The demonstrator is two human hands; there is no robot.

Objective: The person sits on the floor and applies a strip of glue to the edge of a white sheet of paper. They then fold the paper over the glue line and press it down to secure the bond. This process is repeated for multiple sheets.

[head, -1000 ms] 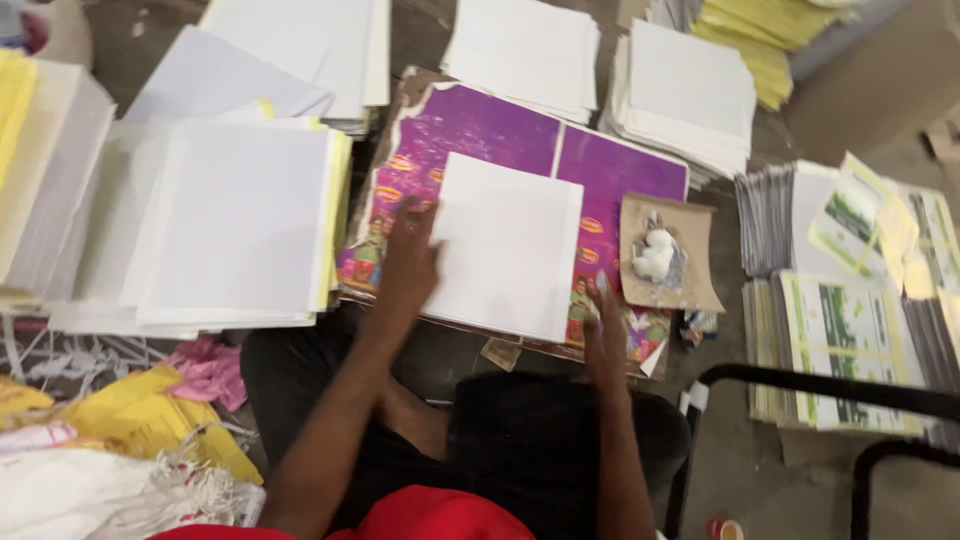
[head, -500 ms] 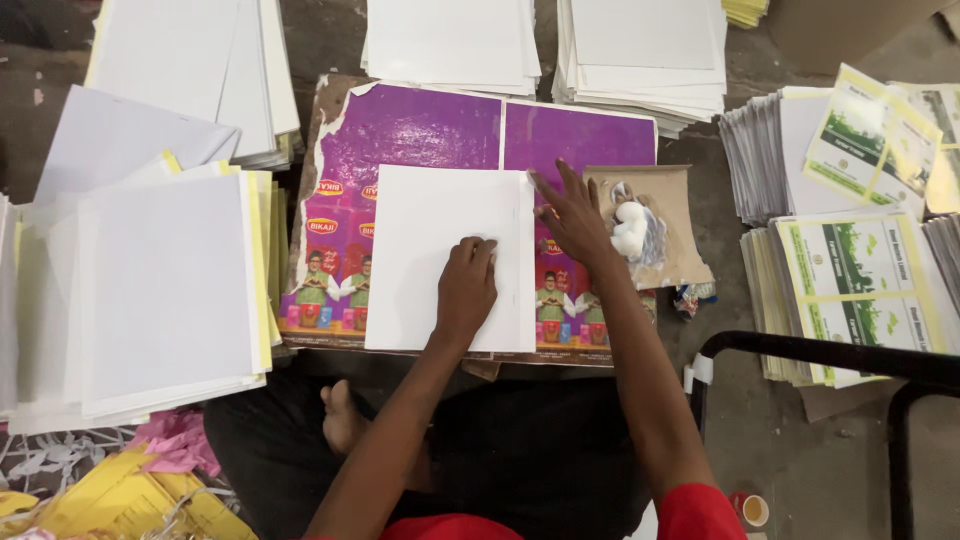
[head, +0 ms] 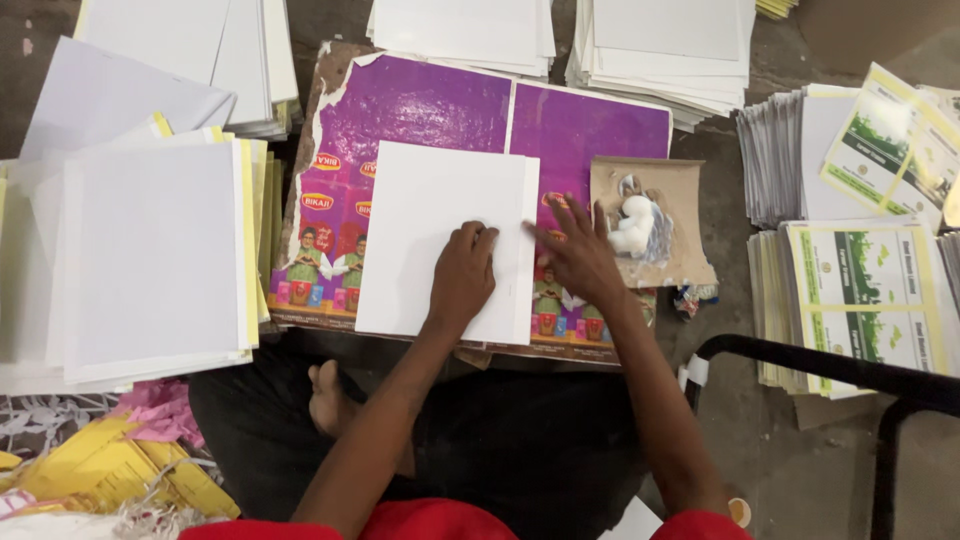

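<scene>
A white sheet stack [head: 420,220] lies on a purple printed board [head: 430,105] in front of my knees. My left hand [head: 462,278] presses down on the sheet's lower right part with curled fingers. My right hand [head: 578,255] rests just beyond the sheet's right edge, fingers spread, fingertips touching that edge over the board. Neither hand grips anything. To the right of my right hand a brown card [head: 672,230] carries a white lump of paste [head: 632,225].
Piles of white and yellow-edged paper [head: 160,260] sit at the left, more white stacks [head: 660,45] at the top. Green-and-white printed covers [head: 860,300] are stacked at the right. A black metal frame [head: 830,370] crosses the lower right. Yellow and pink scraps [head: 150,450] lie lower left.
The left hand has moved from the sheet's left side to its lower right. The right hand went up along the sheet's right edge, then slid back down it.
</scene>
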